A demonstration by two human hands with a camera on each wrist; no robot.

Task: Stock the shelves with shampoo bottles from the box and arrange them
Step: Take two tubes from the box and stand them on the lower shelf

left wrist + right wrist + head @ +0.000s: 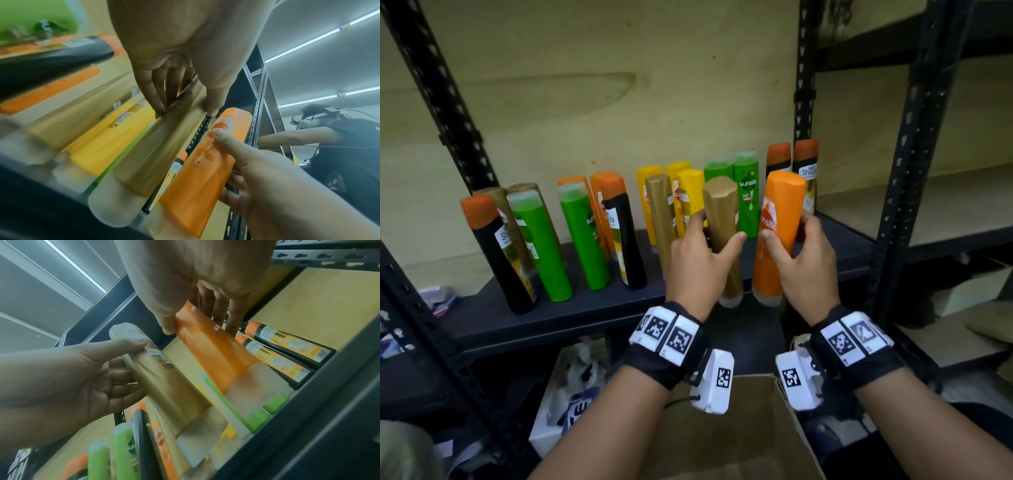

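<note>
The left hand has its fingers wrapped round a tall gold plastic shampoo bottle, and the right hand clamps a tall orange plastic shampoo bottle at three o'clock of it. Both stand cap-down at the front of the black metal shelf. Stiff, smooth and probably slippery, narrow-footed and tippy: mid-body holds suit.
</note>
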